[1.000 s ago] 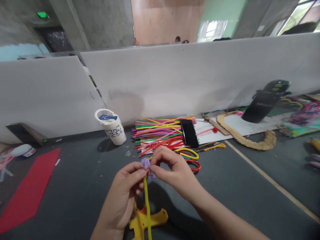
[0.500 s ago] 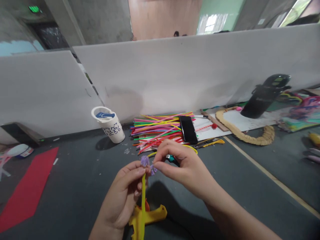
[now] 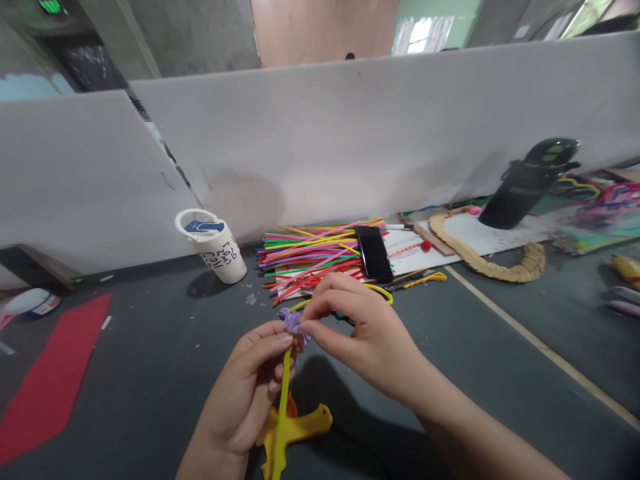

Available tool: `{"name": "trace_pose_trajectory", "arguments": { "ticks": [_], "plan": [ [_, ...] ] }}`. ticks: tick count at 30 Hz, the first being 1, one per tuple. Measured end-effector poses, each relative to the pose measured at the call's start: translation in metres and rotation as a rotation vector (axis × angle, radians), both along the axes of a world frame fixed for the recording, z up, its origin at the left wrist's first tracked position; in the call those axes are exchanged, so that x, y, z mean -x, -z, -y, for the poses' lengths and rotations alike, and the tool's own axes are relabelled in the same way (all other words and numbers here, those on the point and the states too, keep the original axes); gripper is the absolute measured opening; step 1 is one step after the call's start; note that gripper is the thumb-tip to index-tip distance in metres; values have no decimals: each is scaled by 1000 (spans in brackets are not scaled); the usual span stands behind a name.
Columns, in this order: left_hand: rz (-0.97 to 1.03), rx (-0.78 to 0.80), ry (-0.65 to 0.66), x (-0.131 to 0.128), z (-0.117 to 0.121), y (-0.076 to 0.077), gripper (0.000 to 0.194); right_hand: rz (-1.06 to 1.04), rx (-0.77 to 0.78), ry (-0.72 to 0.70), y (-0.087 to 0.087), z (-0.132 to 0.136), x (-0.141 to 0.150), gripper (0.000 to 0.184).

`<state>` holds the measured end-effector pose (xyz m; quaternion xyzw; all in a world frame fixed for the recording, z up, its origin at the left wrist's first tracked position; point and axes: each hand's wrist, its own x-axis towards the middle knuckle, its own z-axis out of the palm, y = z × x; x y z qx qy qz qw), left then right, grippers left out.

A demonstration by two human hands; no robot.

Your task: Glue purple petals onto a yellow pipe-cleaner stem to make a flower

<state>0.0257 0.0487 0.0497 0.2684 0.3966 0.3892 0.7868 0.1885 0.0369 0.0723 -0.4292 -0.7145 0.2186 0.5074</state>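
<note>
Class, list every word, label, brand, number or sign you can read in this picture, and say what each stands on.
No text can be read with certainty.
White cup: dark lettering, too distorted to read.
Black bottle: faint pale marking, too blurred.
Green lit sign: too small and blurred.
Small tub: printed label, too small to read.

A small, curly, purple fuzzy bunch (image 3: 291,321) is at the top of a long, thin yellow stem (image 3: 286,367), which slants down nearly straight.
</note>
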Motion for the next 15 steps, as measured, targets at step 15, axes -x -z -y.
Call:
{"name": "trace_pose_trajectory", "arguments": {
  "ticks": [15],
  "plan": [
    [-97, -42, -7, 0, 3, -7, 16, 101, -69, 65, 0, 5, 2, 12]
  ]
}}
